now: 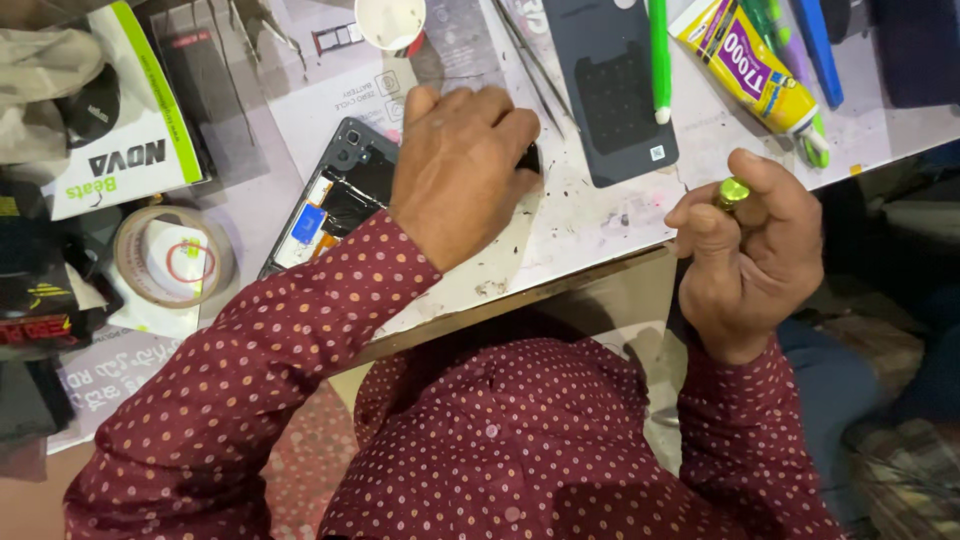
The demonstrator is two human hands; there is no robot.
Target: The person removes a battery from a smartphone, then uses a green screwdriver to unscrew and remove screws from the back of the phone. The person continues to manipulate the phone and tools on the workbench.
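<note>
My left hand (462, 170) lies palm-down over an opened smartphone (338, 195) with its back removed, pressing it to the white worktop (590, 225); a blue part and the camera module show beside my wrist. My right hand (748, 250) is off the table's front edge, fingers closed on a small tool with a yellow-green cap (733, 191); the rest of the tool is hidden in my fist. A dark phone back cover (612, 85) lies on the table between my hands, further back.
A yellow glue tube (750, 68), a green stick (658, 55), tweezers (535, 62) and a blue tool (820, 50) lie at the back. A tape roll (172, 256), a white-green box (120, 120) and dark packages crowd the left. A white cup (390, 20) stands at the far edge.
</note>
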